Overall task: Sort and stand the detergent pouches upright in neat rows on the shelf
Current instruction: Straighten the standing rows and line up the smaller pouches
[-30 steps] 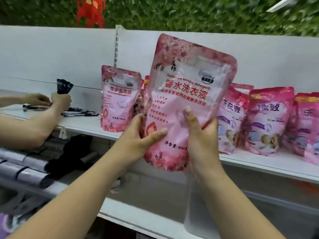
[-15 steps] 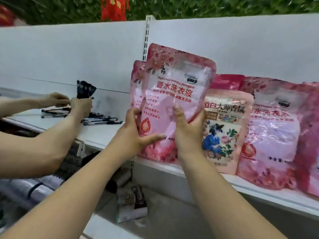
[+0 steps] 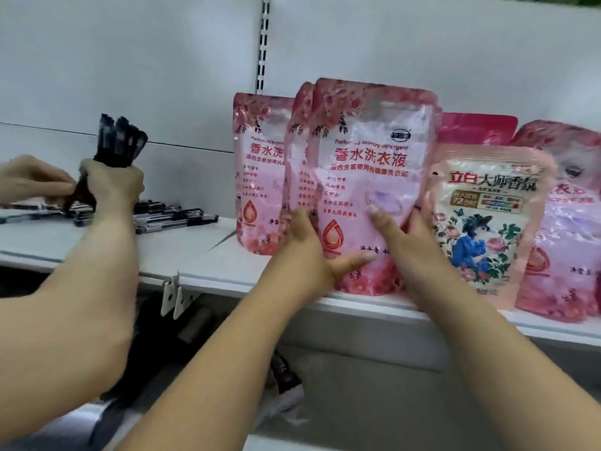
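A pink detergent pouch (image 3: 370, 170) with red lettering stands upright at the front of the white shelf (image 3: 227, 271). My left hand (image 3: 305, 252) grips its lower left edge, thumb across the front. My right hand (image 3: 403, 236) grips its lower right side, thumb pressed on the front. Two matching pink pouches stand just behind and to the left, one (image 3: 297, 164) overlapping it and the other (image 3: 257, 177) further left. A floral pouch (image 3: 487, 222) stands to the right, touching my right hand. Another pink pouch (image 3: 569, 222) is at the far right.
Another person's hands (image 3: 110, 183) at the left hold a bundle of black pens (image 3: 120, 141), with more pens (image 3: 169, 216) lying on the shelf. A darker pink pouch (image 3: 478, 128) stands behind the floral one. A lower shelf holds dark items (image 3: 286, 382).
I have lowered the pink pouch from mid-air onto the shelf, in front of the matching pouches and left of the floral one. Both hands keep their hold.
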